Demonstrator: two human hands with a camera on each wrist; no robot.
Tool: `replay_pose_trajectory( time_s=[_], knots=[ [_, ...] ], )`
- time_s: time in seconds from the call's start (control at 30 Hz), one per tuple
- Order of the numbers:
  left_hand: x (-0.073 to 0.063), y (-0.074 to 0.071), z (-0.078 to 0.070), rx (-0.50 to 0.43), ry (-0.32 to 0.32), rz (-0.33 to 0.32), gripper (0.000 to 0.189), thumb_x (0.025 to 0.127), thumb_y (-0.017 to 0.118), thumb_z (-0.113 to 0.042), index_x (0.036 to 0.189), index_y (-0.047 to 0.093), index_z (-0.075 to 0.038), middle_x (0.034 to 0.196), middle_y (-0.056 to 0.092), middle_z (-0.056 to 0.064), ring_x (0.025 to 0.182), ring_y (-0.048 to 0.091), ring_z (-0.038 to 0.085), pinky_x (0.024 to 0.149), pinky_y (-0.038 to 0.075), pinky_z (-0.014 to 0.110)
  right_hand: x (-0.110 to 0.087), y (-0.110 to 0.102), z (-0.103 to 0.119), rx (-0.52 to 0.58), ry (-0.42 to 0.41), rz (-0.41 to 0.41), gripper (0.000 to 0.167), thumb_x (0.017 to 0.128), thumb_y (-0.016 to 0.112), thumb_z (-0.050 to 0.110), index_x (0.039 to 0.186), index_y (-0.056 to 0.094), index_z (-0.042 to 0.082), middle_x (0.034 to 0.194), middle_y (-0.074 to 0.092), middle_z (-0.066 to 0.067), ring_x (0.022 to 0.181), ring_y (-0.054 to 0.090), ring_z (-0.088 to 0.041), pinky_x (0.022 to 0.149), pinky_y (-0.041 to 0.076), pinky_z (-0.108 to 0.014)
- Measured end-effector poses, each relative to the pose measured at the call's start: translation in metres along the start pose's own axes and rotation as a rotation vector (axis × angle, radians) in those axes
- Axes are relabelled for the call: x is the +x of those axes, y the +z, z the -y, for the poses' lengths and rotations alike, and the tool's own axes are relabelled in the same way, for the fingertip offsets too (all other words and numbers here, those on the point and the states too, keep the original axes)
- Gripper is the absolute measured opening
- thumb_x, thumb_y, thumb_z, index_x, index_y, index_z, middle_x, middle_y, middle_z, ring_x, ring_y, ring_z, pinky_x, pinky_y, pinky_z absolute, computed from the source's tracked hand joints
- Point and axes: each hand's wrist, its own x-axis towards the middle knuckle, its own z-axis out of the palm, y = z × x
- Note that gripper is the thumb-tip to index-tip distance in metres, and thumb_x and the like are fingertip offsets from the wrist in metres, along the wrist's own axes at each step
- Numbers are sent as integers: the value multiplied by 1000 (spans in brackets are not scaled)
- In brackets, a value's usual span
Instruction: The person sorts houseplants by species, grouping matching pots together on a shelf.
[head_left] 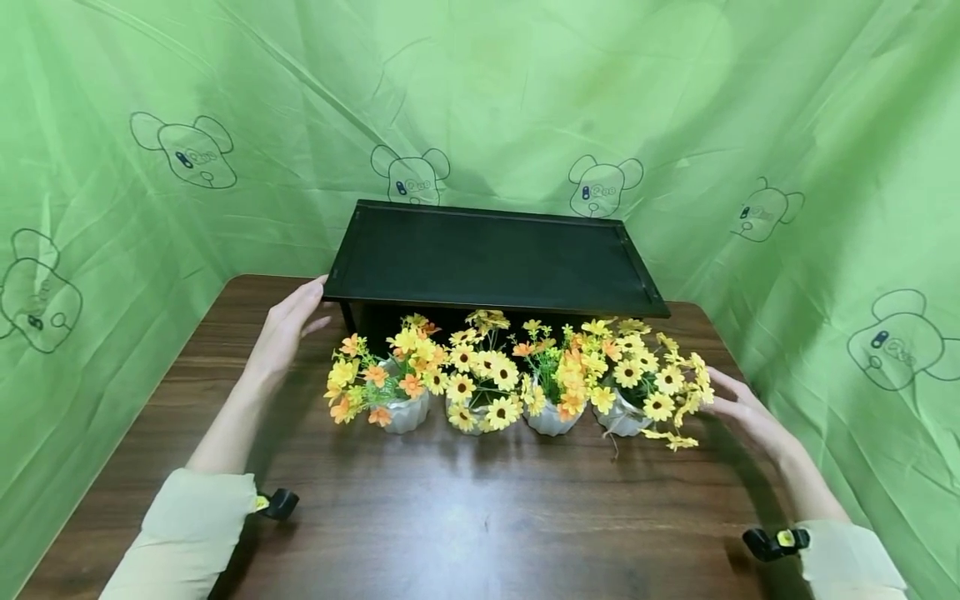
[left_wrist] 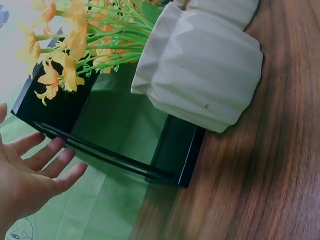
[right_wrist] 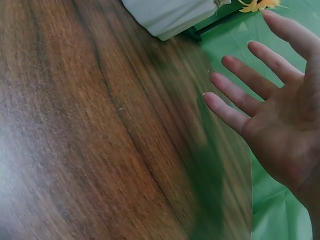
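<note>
four white fluted pots (head_left: pixel 553 418) of yellow and orange flowers (head_left: pixel 504 372) stand in a row just in front of the black rectangular low shelf (head_left: pixel 495 258) on the brown wood-grain table (head_left: pixel 360 517). at the shelf's left front corner is the left hand (head_left: pixel 287 329), fingers spread wide and empty; whether they touch the shelf, i cannot tell. the right hand (head_left: pixel 742 412), forward and right of the shelf beside the rightmost flowers, is likewise spread and empty.

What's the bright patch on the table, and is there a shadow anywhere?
Head view: probably light bouncing off the shiny table, in front of the flower pots; a dark shadow beside the left sleeve. Right wrist view: pale glare at the left edge.
</note>
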Motion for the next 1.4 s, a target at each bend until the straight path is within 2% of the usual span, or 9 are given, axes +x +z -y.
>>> replay_pose_trajectory(
  time_s=[0.07,0.23,0.3,0.43,0.6,0.8,1.07,1.2,1.4],
  knots=[
    [1,3,0,-3,-6,-7,63,109,46,-47,156,43,-7,144,55,-12,124,52,0,102,52,16,-1,2,0,-164,42,-63,62,101,46,-8,145,47,35,137,56,28,121,57,12,101,43,-5],
    [4,10,0,5,-33,-21,62,109,42,-49,156,45,-8,135,57,-19,123,51,3,102,50,21,-1,7,0,-494,101,-136,64,94,64,1,152,47,24,134,46,38,122,39,25,93,33,-1],
    [5,11,1,11,-36,-24,62,109,42,-50,155,46,-9,134,57,-20,123,52,2,102,50,23,-1,9,-1,-503,89,-128,68,91,67,0,153,46,19,134,49,35,122,43,21,96,35,-2],
    [7,14,3,-3,-22,-18,61,109,42,-50,155,47,-10,136,58,-17,124,54,3,99,53,24,2,10,-3,-470,71,-99,72,85,71,-4,147,50,25,126,60,28,112,59,10,94,44,-6],
    [9,17,5,-36,1,-10,60,109,43,-49,154,48,-9,136,59,-15,125,56,8,95,57,23,9,14,-9,-414,64,-30,69,84,73,-8,145,53,17,121,70,17,107,68,-1,92,53,-14],
    [9,18,10,-69,21,0,58,110,43,-47,155,48,-10,134,60,-16,129,55,15,96,58,22,13,28,-8,-349,61,-13,68,86,72,-13,139,55,26,123,69,18,109,67,1,90,57,-16],
    [6,15,13,-125,48,3,56,110,45,-43,157,44,-12,135,61,-17,128,56,14,95,59,22,17,40,-12,-465,69,-99,72,83,80,-4,144,51,21,127,61,28,113,60,10,93,50,-10],
    [5,15,14,-142,58,3,56,110,45,-41,157,44,-11,137,61,-16,127,57,11,96,59,22,19,44,-14,-446,56,-117,67,83,79,-7,136,55,27,122,63,28,109,61,10,91,50,-9],
    [3,16,16,-137,51,-10,55,110,45,-40,157,43,-12,139,59,-16,131,54,17,96,58,20,19,48,-14,-433,61,-124,61,84,76,-8,119,60,39,107,69,28,99,64,10,87,50,-6]
  ],
)
